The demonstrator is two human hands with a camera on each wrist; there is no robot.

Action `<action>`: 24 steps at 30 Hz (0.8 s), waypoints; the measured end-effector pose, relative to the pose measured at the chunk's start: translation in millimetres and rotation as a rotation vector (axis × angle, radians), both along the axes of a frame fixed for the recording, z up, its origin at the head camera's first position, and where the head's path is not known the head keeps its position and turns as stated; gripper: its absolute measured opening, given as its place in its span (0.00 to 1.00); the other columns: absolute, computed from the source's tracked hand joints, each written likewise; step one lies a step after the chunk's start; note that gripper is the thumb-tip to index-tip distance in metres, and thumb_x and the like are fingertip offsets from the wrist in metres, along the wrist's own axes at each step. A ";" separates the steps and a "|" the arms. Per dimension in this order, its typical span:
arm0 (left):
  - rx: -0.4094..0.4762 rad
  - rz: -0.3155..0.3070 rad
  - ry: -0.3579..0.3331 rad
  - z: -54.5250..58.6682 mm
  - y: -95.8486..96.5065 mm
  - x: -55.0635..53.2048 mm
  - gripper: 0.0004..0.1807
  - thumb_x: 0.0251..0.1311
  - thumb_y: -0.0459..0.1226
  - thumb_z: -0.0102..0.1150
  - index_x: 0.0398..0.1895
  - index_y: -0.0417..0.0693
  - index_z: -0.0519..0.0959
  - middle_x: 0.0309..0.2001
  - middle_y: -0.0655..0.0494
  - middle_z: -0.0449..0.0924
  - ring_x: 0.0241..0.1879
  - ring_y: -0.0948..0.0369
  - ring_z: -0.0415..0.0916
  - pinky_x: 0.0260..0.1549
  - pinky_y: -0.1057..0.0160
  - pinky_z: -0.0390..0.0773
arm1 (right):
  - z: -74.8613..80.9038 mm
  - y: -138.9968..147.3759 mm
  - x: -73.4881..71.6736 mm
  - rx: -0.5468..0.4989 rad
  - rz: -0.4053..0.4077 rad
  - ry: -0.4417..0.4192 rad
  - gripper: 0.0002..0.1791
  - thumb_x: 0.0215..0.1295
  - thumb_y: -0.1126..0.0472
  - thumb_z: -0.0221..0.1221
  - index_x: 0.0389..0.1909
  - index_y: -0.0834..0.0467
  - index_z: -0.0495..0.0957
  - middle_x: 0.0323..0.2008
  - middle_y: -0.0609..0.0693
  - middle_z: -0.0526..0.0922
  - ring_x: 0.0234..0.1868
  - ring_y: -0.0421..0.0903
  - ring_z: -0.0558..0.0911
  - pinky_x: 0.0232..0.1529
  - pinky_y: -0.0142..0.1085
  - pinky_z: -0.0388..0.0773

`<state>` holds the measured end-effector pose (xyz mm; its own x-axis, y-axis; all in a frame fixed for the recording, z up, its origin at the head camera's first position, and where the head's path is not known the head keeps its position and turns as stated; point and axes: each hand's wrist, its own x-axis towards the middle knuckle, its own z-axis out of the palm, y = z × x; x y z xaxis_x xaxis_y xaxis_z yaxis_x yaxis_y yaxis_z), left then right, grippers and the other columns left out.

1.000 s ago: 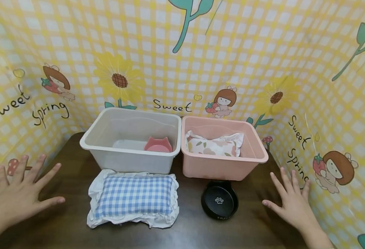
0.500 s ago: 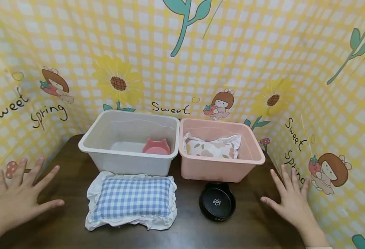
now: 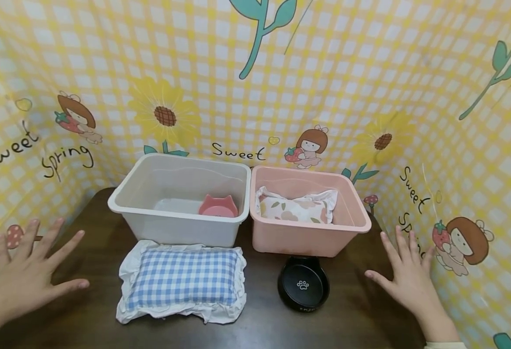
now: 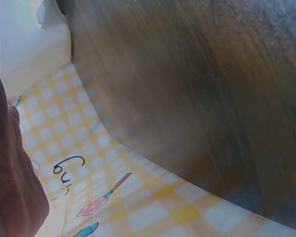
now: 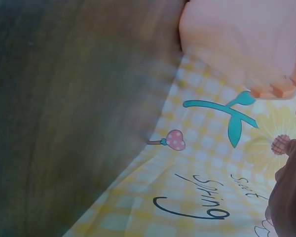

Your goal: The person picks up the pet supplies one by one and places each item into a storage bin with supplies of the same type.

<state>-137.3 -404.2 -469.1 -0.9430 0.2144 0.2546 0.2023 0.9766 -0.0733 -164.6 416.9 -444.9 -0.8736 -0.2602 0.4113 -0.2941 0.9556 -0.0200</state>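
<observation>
My left hand is spread with straight fingers at the table's left side, holding nothing. On the opposite side my right hand is likewise spread and bare. Nearest the left hand lies a blue-and-white checked pillow with a white ruffled edge. A black cat-eared pet bowl with a paw print sits closest to the right hand, apart from it. Behind the pillow stands a light grey bin with a pink cat-eared bowl inside. Beside it, a pink bin contains a floral pillow.
Both bins stand side by side at the back of the dark wooden table. A yellow checked cloth printed with flowers and figures hangs behind and along both sides. In the right wrist view, the pink bin shows at the top.
The head view has shifted slightly, so the scene sits a little lower and further left. Both hands stay spread, and the pillows, bowls and bins keep their places.
</observation>
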 end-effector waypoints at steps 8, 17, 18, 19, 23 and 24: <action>-0.006 0.006 0.008 -0.5 -2.0 -4.6 0.65 0.49 0.74 0.63 0.83 0.74 0.35 0.81 0.54 0.13 0.76 0.42 0.05 0.58 0.31 0.03 | 7.1 5.0 -6.7 -0.025 -0.028 0.017 0.64 0.55 0.32 0.69 0.84 0.44 0.42 0.83 0.54 0.30 0.80 0.69 0.31 0.65 0.70 0.11; -0.010 0.008 0.024 1.5 -0.8 -9.0 0.65 0.49 0.74 0.63 0.83 0.73 0.35 0.81 0.54 0.13 0.76 0.44 0.05 0.61 0.30 0.05 | 17.1 -3.0 -12.4 -0.060 -0.009 0.005 0.62 0.58 0.33 0.68 0.84 0.45 0.40 0.83 0.54 0.29 0.80 0.69 0.29 0.65 0.71 0.12; -0.010 0.007 0.026 1.9 -0.1 -8.6 0.66 0.48 0.74 0.63 0.83 0.74 0.34 0.81 0.54 0.13 0.76 0.44 0.05 0.61 0.30 0.06 | 17.1 -4.0 -12.7 -0.068 -0.004 0.002 0.62 0.58 0.34 0.68 0.84 0.45 0.40 0.83 0.54 0.29 0.80 0.68 0.29 0.65 0.71 0.12; -0.006 0.004 0.029 1.8 0.5 -7.8 0.66 0.48 0.74 0.63 0.83 0.74 0.35 0.81 0.54 0.13 0.77 0.44 0.05 0.61 0.30 0.06 | 17.1 -5.0 -12.9 -0.076 0.001 -0.001 0.62 0.59 0.34 0.69 0.84 0.46 0.40 0.83 0.54 0.29 0.80 0.68 0.28 0.65 0.71 0.12; 0.009 -0.010 0.019 -0.8 2.6 -2.7 0.65 0.49 0.73 0.64 0.83 0.73 0.35 0.81 0.53 0.13 0.76 0.44 0.05 0.61 0.29 0.07 | 17.5 -6.6 -11.1 -0.104 0.007 -0.008 0.62 0.60 0.36 0.68 0.84 0.46 0.39 0.83 0.54 0.29 0.80 0.67 0.28 0.65 0.72 0.13; 0.020 -0.015 0.010 -2.0 3.1 -1.1 0.65 0.50 0.72 0.64 0.83 0.72 0.34 0.81 0.53 0.12 0.76 0.44 0.04 0.60 0.29 0.06 | 17.8 -6.6 -10.2 -0.111 0.006 -0.010 0.61 0.60 0.36 0.68 0.84 0.47 0.39 0.83 0.54 0.29 0.80 0.67 0.28 0.65 0.72 0.13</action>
